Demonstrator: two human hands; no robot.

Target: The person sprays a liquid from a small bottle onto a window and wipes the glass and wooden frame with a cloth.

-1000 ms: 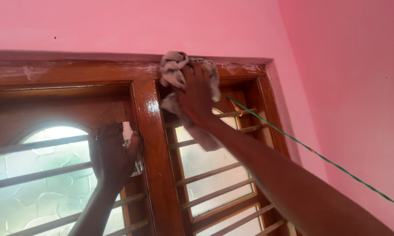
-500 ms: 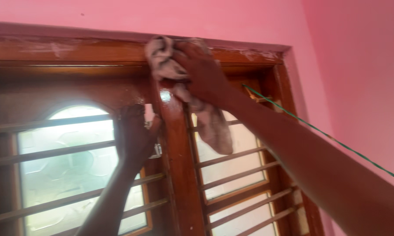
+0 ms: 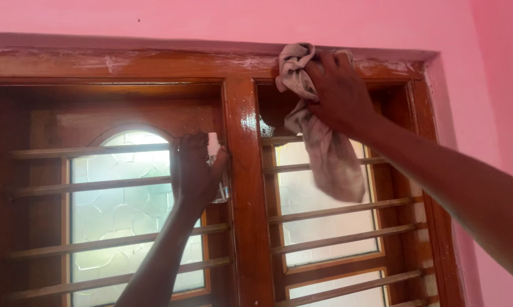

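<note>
- Right hand (image 3: pixel 339 91) closed around a bunched grey-brown cloth (image 3: pixel 319 131), pressed against the top rail (image 3: pixel 154 62) of the wooden window frame, to the right of the centre post (image 3: pixel 251 187).
- Upper, crumpled part of the cloth squeezed between the fingers and the top rail; lower part hanging loose and straight down from the hand, in front of the right-hand pane (image 3: pixel 325 227) and its horizontal bars.
- Long axis of the hanging cloth vertical; long axis of the top rail horizontal, running left and right from the centre post.
- Pale dusty smears visible along the top rail, on both sides of the centre post; more of them on the long stretch to the left of the post, well apart from the cloth.
- Left hand (image 3: pixel 194 170) lower down, just to the left of the centre post, curled around something small and pale, perhaps the edge of the left shutter or a fitting there; not possible to tell exactly what.
- Right hand clearly the nearer one to the top rail; left hand below it, not touching the cloth.
- Pink wall (image 3: pixel 268 20) above the frame.
</note>
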